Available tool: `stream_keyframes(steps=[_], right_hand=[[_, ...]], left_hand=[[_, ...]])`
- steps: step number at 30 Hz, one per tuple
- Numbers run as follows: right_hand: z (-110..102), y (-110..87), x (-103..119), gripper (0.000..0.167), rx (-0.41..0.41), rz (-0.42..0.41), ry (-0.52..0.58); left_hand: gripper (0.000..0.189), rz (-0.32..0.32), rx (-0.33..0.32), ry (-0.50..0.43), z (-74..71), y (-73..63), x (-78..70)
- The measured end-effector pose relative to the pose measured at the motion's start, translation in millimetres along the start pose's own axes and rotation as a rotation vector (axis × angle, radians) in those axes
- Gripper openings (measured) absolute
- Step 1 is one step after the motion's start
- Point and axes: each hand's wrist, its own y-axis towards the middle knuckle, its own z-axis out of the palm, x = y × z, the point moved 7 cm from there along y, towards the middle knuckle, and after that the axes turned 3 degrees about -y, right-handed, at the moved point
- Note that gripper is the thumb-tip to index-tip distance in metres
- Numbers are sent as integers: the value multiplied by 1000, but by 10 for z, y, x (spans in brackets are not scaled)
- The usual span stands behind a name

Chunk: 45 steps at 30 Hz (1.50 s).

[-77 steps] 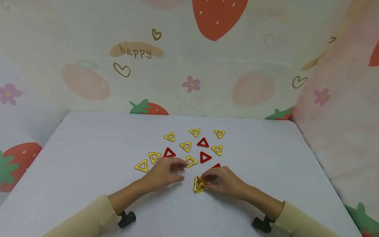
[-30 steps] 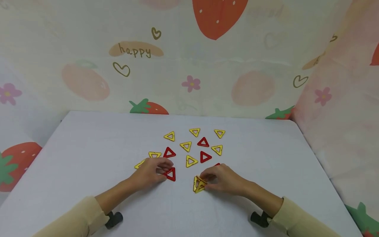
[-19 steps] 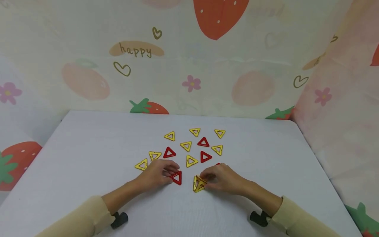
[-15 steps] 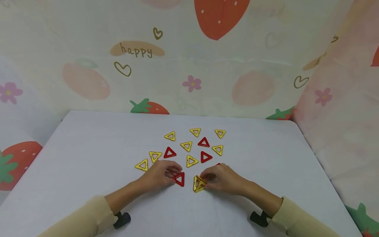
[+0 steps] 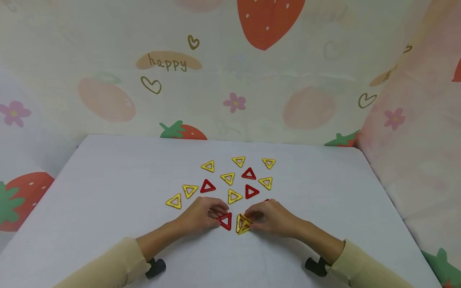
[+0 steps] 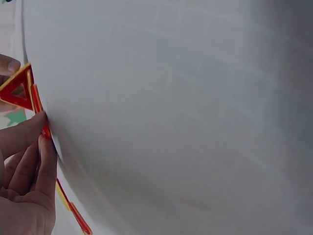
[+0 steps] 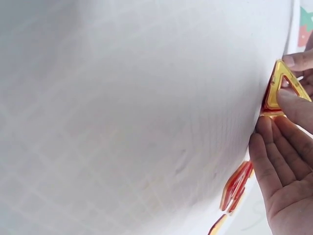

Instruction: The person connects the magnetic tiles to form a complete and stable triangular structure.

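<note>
In the head view my left hand [image 5: 198, 216] pinches a red triangular magnetic tile [image 5: 229, 222] between thumb and fingers. Just to its right, my right hand [image 5: 274, 219] holds a small cluster of yellow triangular tiles [image 5: 239, 225] that lean together. A narrow gap separates the red tile from this cluster in the head view. The right wrist view shows the thumb on a tilted yellow tile [image 7: 272, 95], with red at its edge. From the left wrist, the pinched tile [image 6: 46, 131] appears edge-on, close to the cluster's red-faced tile [image 6: 7, 93].
Loose yellow tiles [image 5: 229, 178] and red tiles [image 5: 247, 192] lie flat beyond the hands on the white table [image 5: 126, 172]. One red tile [image 5: 267, 200] is mostly hidden behind the right hand. A patterned cloth [image 5: 259, 120] stands behind the table.
My left hand picked up a red tile and has carried it rightward and slightly nearer me, up beside the yellow cluster. The right hand has stayed in place, holding the cluster.
</note>
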Motion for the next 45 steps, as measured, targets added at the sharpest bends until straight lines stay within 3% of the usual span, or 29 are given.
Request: stream_keyframes(steps=[13,32,45], right_hand=[[7,0,-7,29,-10,-31,0],[8,1,10,28,-24,-34,-11],[1,-8,25,29,-23,-38,-12]], left_hand=[[32,29,23,36,120,68,-93],[38,45,76,29,137,56,-96],[39,84,64,59,139,64,-126]])
